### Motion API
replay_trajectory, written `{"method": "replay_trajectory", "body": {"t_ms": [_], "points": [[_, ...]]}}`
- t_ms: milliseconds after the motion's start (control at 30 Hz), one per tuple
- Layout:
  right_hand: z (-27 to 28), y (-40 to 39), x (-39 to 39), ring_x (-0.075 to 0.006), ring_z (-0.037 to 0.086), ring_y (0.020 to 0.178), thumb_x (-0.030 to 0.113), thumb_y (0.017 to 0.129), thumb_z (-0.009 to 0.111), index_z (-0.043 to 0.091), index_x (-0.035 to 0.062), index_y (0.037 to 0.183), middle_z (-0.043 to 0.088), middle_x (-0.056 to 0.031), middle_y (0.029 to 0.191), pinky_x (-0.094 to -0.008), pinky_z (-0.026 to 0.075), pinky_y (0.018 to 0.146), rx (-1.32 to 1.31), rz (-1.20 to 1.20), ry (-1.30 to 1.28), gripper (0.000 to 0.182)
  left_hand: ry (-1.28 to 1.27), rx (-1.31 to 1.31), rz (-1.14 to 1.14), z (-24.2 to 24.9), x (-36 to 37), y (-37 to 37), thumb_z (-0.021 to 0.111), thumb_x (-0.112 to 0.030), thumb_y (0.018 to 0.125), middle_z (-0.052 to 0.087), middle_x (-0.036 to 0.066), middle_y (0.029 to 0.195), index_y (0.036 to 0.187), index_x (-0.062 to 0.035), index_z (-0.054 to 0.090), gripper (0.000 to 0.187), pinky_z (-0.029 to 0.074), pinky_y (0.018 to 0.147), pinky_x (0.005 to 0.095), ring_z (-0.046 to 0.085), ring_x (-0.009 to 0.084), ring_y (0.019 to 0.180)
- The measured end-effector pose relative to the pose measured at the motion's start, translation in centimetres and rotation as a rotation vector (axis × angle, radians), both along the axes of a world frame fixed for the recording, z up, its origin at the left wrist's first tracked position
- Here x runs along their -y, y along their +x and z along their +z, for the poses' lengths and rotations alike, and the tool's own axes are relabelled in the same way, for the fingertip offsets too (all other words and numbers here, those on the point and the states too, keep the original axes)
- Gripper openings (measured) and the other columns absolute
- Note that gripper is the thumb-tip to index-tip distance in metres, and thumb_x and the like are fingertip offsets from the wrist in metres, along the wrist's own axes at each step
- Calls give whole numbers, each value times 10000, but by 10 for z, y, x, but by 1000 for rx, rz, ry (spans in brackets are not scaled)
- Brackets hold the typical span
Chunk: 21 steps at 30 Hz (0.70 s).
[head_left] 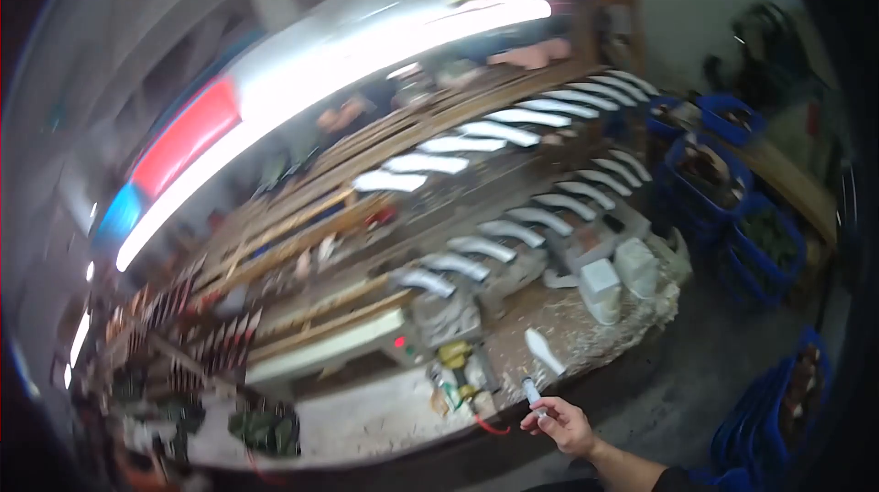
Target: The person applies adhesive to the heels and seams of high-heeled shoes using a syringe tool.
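My right hand (564, 427) is at the lower right, its fingers closed on a small pale tool (531, 390) that points up toward the bench edge. Just beyond the tool, a white curved piece (546, 351) lies on the debris-strewn bench (513, 346). Two rows of similar white pieces (512, 233) stretch across the bench and the rack behind it. A yellow-and-green item (454, 356) sits left of the tool. My left hand does not show. Motion blurs much of the view.
Two white containers (601, 289) stand on the bench's right part. Blue baskets (703, 176) with contents are at the right, and stacked blue baskets (765, 419) at the lower right. Wooden rails (311, 318) run leftward. Dark green bundles (265, 428) lie at the lower left.
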State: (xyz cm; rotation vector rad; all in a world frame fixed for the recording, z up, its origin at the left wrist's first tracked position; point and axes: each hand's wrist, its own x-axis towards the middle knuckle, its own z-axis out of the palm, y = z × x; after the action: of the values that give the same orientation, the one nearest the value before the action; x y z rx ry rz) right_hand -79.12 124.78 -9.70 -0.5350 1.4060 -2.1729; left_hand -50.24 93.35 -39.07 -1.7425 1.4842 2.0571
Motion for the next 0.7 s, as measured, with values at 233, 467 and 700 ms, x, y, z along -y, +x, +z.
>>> {"method": "replay_trajectory", "body": {"t_ms": [233, 467, 700], "points": [[7, 144, 270, -231, 668, 941, 149, 1019, 580, 518, 36, 1314, 699, -152, 1033, -311, 533, 818, -177, 583, 51, 322, 4, -97, 917, -77, -4, 266, 577, -114, 878, 612, 167, 953, 1202, -77, 543, 328, 485, 675, 416, 603, 272, 807], [21, 306, 473, -244, 664, 946, 170, 1022, 574, 503, 31, 1328, 689, -157, 1029, -320, 522, 832, -136, 961, 113, 343, 47, 41, 1669, -90, -40, 427, 584, -48, 845, 618, 157, 825, 1101, -55, 588, 256, 495, 563, 377, 608, 254, 680], [-9, 387, 654, -253, 658, 921, 271, 1035, 576, 489, 34, 1326, 682, -180, 1026, -313, 514, 814, -176, 1077, 57, 385, 347, 77, 1683, -92, -3, 435, 601, -35, 837, 627, 152, 819, 1113, -37, 587, 276, 507, 539, 351, 619, 242, 663]]}}
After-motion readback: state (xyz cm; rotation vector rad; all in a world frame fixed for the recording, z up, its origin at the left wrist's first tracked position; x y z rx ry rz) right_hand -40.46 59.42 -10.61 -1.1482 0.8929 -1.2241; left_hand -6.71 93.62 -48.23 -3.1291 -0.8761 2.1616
